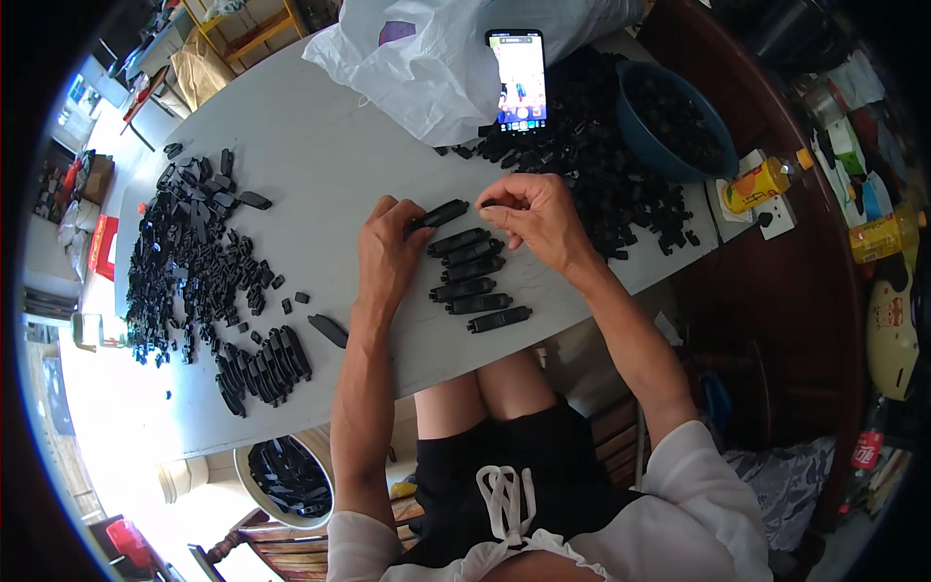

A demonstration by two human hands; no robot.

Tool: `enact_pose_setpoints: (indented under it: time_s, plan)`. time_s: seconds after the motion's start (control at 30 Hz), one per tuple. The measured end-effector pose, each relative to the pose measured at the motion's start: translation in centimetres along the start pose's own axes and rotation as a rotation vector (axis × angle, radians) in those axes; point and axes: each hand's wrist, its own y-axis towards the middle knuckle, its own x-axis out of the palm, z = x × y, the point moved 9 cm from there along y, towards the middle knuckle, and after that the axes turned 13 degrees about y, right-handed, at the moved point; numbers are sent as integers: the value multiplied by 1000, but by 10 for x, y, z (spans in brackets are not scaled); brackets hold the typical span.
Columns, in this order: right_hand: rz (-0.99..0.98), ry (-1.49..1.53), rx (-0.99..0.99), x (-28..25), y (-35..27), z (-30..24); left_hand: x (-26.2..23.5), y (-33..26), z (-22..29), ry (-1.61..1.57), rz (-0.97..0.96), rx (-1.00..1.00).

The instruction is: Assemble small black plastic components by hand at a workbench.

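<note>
My left hand (390,242) grips a long black plastic part (441,214) by its left end, over the middle of the table. Close to that part's right end, my right hand (533,215) has its thumb and forefinger pinched on a small black piece (493,204), mostly covered by the fingers. Below both hands lies a column of several similar long black parts (464,288), side by side and roughly level. One flat black piece (328,331) rests alone beside my left forearm.
On the grey table (320,145) are a left heap of small black pieces (184,252), a lined-up row (264,369) and a right heap (611,209). A blue basin (640,136), a lit phone (517,82) and a white plastic bag (417,78) stand behind. A bucket (245,475) holds black parts.
</note>
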Motion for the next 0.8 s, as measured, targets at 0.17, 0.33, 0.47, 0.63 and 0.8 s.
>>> enact_pose_setpoints:
  time_s: [0.17,0.33,0.47,0.63,0.8]
  plan:
    - [-45,-56,-10,8,12,5,2,-1,0,-16,15,1]
    - [-170,-36,54,22,27,22,-1,-1,-1,-60,33,-17]
    - [-149,27,134,35,37,21,0,0,-6,-28,28,-22]
    - [-218,-154,173,56,53,30,5,-1,-12,-18,26,-29]
    - [-233,-161,184,67,58,33,3,-2,-12,-70,69,-13]
